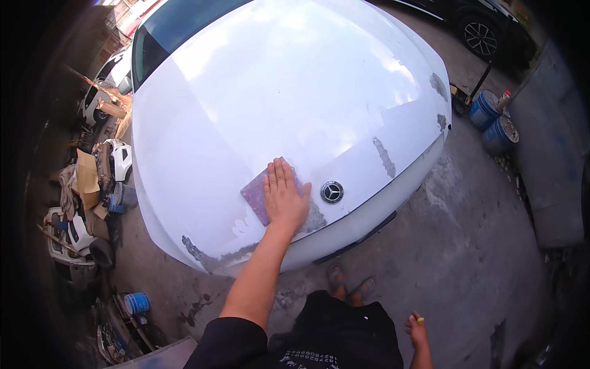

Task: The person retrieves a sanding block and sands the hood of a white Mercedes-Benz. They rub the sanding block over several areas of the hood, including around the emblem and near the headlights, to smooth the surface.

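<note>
My left hand [286,195] lies flat, fingers stretched out, on a purple sheet of sandpaper [253,195]. Under the sheet is the white hood [190,154] of a car, left of its round emblem [332,192]. Palm and fingers cover the sheet's right part. Grey patches mark the hood, one being a streak of filler [384,157] to the right of the emblem. Low at the right, away from the car, my right hand [418,332] is closed, with a small yellow thing showing at its fingers that I cannot make out.
Blue drums [500,134] stand beyond the car's right corner, near a dark car [480,37]. Along the left are cardboard [88,175], car parts [74,237] and a blue bucket [136,303]. My sandalled feet [347,286] stand on grey concrete by the bumper [344,234].
</note>
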`<state>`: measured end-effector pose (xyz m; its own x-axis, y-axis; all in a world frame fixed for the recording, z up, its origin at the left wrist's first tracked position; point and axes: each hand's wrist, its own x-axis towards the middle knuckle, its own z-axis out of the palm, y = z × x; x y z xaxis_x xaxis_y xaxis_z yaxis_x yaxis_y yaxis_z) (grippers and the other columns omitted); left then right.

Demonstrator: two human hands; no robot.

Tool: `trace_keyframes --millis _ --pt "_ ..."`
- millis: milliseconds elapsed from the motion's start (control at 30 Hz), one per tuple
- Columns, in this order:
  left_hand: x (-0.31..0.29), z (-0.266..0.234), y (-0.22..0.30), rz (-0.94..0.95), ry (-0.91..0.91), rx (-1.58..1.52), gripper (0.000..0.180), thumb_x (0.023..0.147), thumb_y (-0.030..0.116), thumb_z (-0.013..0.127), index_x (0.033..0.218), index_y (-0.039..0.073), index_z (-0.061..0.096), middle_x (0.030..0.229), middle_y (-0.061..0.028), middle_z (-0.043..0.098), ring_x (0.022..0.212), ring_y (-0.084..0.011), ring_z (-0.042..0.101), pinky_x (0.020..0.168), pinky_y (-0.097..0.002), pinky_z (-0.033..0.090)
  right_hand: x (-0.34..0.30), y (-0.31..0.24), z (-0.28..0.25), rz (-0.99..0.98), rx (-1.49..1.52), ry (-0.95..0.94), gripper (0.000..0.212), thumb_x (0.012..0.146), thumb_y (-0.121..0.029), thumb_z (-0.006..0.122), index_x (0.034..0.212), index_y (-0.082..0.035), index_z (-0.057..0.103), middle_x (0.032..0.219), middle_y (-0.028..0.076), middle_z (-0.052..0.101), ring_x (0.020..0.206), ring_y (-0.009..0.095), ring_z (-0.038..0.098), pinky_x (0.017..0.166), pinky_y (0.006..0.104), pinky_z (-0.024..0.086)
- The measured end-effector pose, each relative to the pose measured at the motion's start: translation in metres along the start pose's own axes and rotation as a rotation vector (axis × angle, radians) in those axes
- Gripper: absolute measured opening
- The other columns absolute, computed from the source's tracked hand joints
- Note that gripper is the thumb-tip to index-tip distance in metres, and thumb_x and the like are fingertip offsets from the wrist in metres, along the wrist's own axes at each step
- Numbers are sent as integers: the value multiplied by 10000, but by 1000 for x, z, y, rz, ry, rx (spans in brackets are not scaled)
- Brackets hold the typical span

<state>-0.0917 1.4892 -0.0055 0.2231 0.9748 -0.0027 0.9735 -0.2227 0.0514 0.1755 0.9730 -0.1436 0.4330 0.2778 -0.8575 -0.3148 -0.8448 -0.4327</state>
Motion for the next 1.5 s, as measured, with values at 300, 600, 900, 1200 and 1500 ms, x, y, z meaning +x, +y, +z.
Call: trace_keyframes --millis 300,600,900,1200,1500 --pt "46 -13 6 -15 118 -118 769 995 465 412 1514 -61 198 1608 -225 136 1507 -341 78 1220 -437 66 9 -13 -10 1 -41 -57 560 964 -340 569 1428 -59 430 1165 71 587 962 195 594 770 366 506" --pt "66 -16 13 -69 198 -176 774 995 445 424 1518 -66 172 1613 -227 111 1505 -368 58 1214 -472 50 21 -32 -17 -61 -113 -73 554 966 -324 571 1423 -45 431 1145 65 583 941 189 592 757 356 506" --pt "-7 14 27 -35 182 -173 778 977 433 457 1512 -65 191 1603 -240 137 1503 -361 84 1217 -451 56 27 -15 -38 -42 -145 -75 549 973 -332 566 1428 -59 426 1198 86 577 972 203 602 801 379 507" --pt "-19 19 30 -24 155 -167 756 988 436 434 1526 -34 188 1617 -205 123 1510 -334 69 1219 -450 53 33 -1 -60 -34 -92 -52 537 973 -326 562 1422 -65 423 1154 64 583 941 186 599 772 365 503" --pt "48 -10 1 -49 248 -168 743 970 382 480 1515 -44 210 1604 -216 169 1507 -344 83 1215 -453 78 33 -15 -57 -30 -136 -78 536 969 -327 563 1422 -72 433 1123 48 584 936 171 591 754 351 496"
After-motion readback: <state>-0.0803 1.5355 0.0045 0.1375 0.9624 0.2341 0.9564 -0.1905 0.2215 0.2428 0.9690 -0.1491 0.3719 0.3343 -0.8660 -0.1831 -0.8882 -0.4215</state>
